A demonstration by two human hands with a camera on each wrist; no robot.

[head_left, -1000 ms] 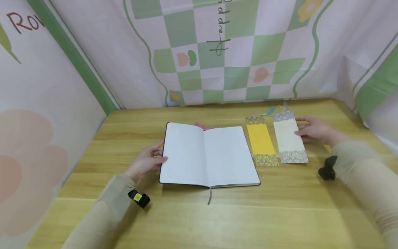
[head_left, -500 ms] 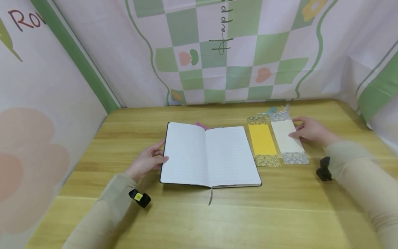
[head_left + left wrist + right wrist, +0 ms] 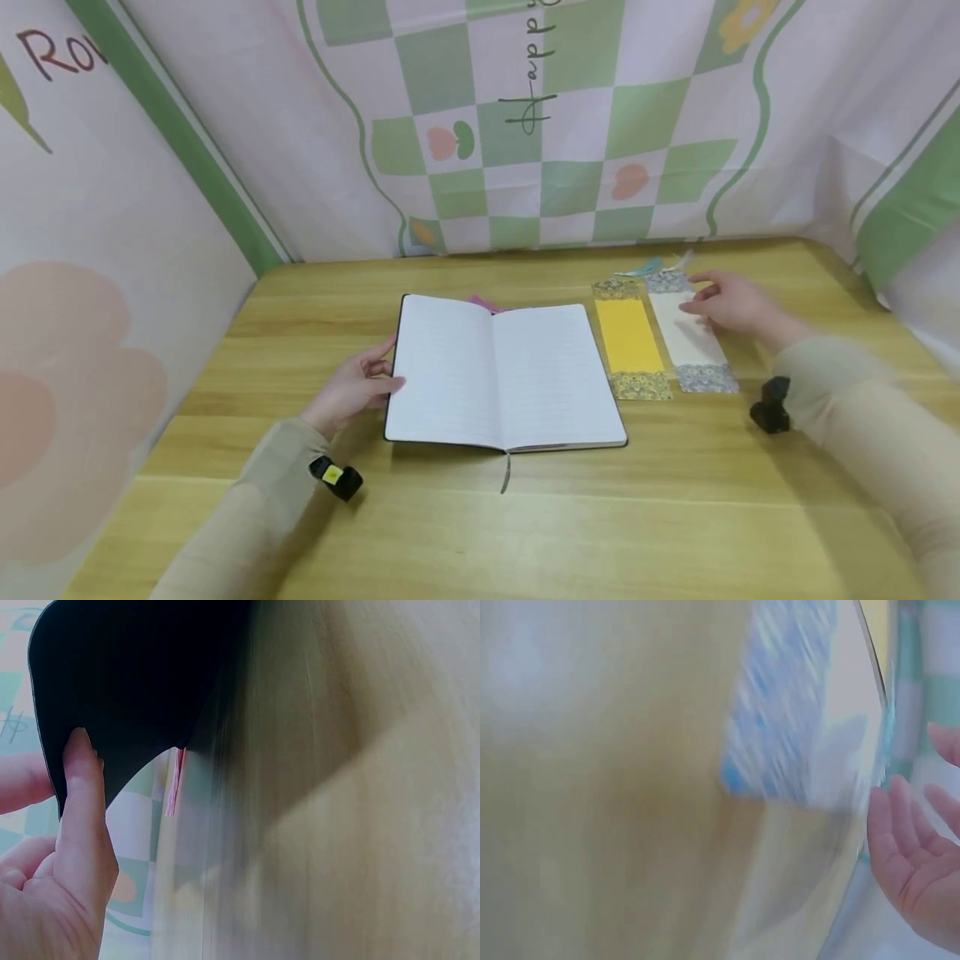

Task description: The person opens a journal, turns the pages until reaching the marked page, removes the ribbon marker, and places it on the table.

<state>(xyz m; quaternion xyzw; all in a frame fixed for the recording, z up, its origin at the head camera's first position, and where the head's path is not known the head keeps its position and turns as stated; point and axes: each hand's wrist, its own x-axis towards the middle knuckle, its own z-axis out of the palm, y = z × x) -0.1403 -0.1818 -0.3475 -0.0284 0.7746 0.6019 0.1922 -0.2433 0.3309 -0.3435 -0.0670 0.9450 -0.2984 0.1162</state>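
An open notebook (image 3: 442, 375) with blank-looking pages and a dark cover lies on the table. My left hand (image 3: 351, 390) pinches its left edge, thumb on the page and fingers behind the cover. In the left wrist view, a finger presses the black cover (image 3: 127, 675) from below, and that side is raised off the table. My right hand (image 3: 738, 307) hovers over the right side of a white bookmark (image 3: 682, 329) with blue patterned ends. Its fingers (image 3: 904, 817) are loosely extended with nothing gripped in the right wrist view. Beside it lies a yellow bookmark (image 3: 630, 333).
The wooden table (image 3: 480, 533) ends at a patterned curtain (image 3: 570, 192) behind. A blue tassel (image 3: 647, 267) lies above the bookmarks, and a pink tassel (image 3: 483, 303) pokes out behind the notebook. A grey ribbon (image 3: 506, 473) hangs from its spine.
The white bookmark has shifted left and now lies beside the yellow one. My right hand has let go of it and moved slightly left and up. The left hand has held still.
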